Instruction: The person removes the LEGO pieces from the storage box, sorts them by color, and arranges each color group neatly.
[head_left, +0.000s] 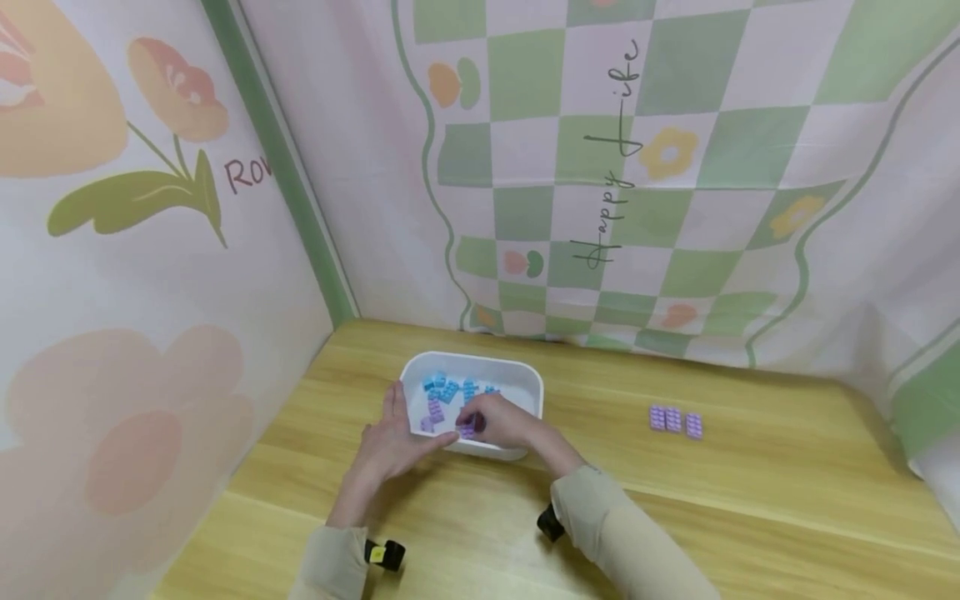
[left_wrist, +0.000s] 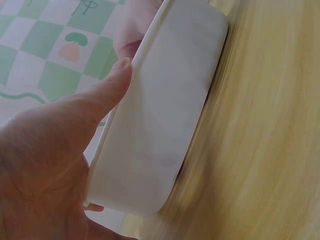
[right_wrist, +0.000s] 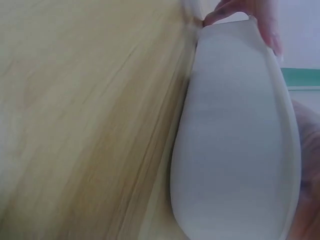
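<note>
A white plastic bin stands on the table, with light-blue toy bricks and purple toy bricks loose inside. My left hand holds its near left corner, thumb along the front rim and fingers against the left side. In the left wrist view, the thumb of the left hand lies on the bin's rim. My right hand reaches over the front rim into the bin, fingers bent down by the purple bricks; I cannot tell whether they pinch one. The rim mostly hides it in the right wrist view.
Three purple bricks lie in a short row on the wooden table, right of the bin. A checked curtain hangs behind the table, and a flower-printed cloth covers the left side.
</note>
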